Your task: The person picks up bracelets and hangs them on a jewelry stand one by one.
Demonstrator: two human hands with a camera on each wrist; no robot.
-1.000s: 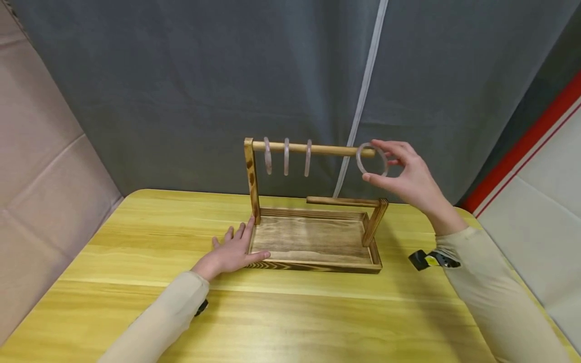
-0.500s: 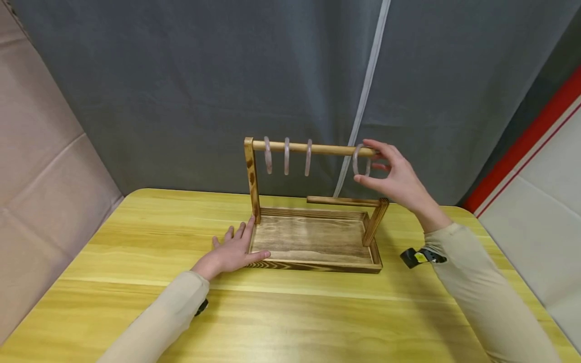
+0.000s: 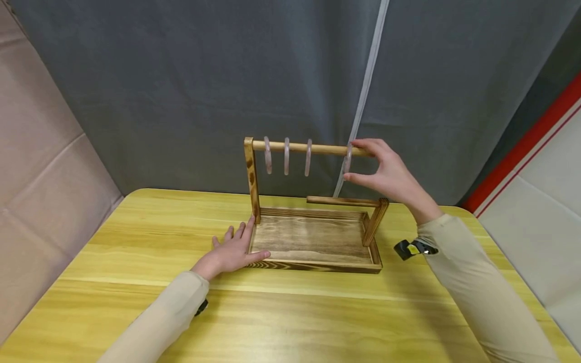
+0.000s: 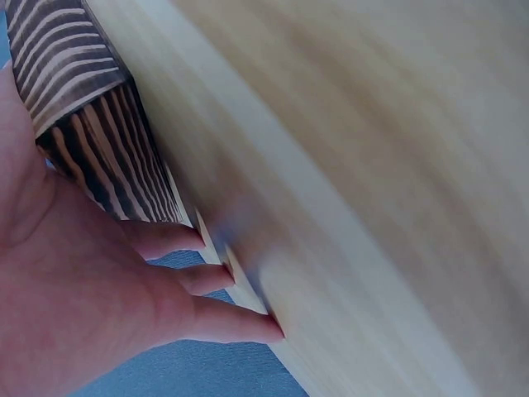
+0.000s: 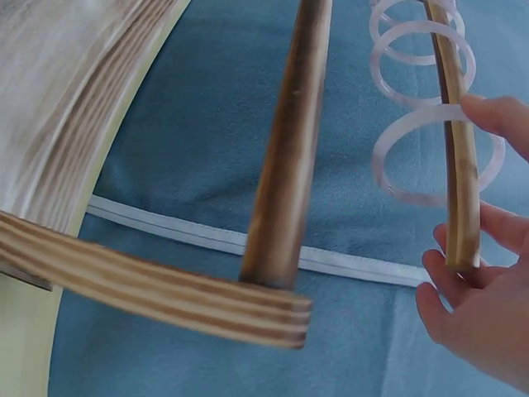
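Note:
My right hand (image 3: pixel 390 174) pinches a pale pinkish bangle (image 3: pixel 347 161) between thumb and fingers. In the right wrist view this bangle (image 5: pixel 407 122) encircles the upper rod near its free right end, with my thumb on its edge. Three similar bangles hang apart on the same upper rod (image 3: pixel 330 149), further left; one is the middle bangle (image 3: pixel 286 159). The rod belongs to a wooden display stand with a shallow tray base (image 3: pixel 313 266). My left hand (image 3: pixel 230 253) rests spread at the tray's left end, thumb over the front rim; its fingers also reach the tabletop in the left wrist view.
A shorter lower rod (image 3: pixel 342 201) juts left from the stand's right post (image 3: pixel 375 223). The stand sits on a yellow wood-grain table (image 3: pixel 295 312). Behind rises a grey curtain (image 3: pixel 204 101) with a white strip (image 3: pixel 369 65).
My right hand has moved left, bringing the bangle from the rod's tip further along it. The bangle has turned from face-on to edge-on. My left hand has stayed put.

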